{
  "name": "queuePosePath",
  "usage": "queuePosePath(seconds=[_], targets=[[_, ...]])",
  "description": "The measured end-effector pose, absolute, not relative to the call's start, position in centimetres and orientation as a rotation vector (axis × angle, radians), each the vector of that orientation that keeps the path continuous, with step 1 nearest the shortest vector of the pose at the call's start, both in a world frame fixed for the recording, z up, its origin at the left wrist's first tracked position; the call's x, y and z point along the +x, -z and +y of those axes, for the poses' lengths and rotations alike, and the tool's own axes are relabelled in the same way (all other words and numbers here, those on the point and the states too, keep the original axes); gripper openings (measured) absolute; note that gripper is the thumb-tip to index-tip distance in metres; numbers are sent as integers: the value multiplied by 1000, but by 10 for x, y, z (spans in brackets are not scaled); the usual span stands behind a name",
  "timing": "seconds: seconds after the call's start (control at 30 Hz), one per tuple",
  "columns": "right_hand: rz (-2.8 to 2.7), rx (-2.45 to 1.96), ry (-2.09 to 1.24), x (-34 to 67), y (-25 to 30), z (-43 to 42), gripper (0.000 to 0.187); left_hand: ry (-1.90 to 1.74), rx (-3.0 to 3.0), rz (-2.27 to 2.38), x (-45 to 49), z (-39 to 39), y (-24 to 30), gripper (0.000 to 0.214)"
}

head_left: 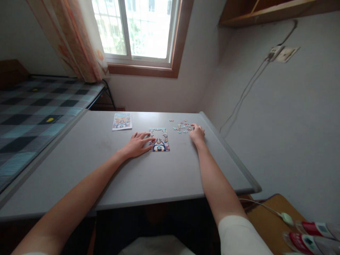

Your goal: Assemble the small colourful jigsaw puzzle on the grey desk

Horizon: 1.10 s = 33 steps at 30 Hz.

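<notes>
A partly assembled jigsaw puzzle (pixel 160 147) lies flat on the table, its border and lower part joined around a bare gap in the upper middle. A blue cartoon face shows along its bottom. My left hand (pixel 136 144) rests palm down with fingers spread, the fingertips on the puzzle's left edge. Loose puzzle pieces (pixel 182 126) are scattered to the right of the puzzle. At their right side is my right hand (pixel 197 134), fingers curled and closed by the pieces. What is between its fingertips is too small to make out.
A printed picture sheet (pixel 122 121) lies at the back left of the grey table (pixel 127 180). One loose piece sits apart near the far edge. Right of the table are a wall, a cable and a lower wooden surface with bottles (pixel 305 242). A checkered bed (pixel 39 102) is at left.
</notes>
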State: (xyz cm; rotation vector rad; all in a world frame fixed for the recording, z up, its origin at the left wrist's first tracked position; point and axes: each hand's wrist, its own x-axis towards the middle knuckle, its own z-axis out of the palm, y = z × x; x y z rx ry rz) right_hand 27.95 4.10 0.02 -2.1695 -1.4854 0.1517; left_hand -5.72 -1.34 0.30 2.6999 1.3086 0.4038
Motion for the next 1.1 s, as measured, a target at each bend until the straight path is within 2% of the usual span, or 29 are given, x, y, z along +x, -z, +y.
queuePosePath(seconds=[0.47,0.73,1.0,1.1], targets=[[-1629,-2149,-91,275,2,41,48,-407,2704,1309,-57,-13,-2,44],[-1716,-2084,-89,272,4,41,53,-405,2700,1300,-58,-13,-3,45],[-1729,-2050,-100,268,3,40,36,-409,2687,1304,-58,-14,-4,44],[-1722,-2049,-92,267,1,38,42,-395,2698,1308,-57,-14,-5,45]])
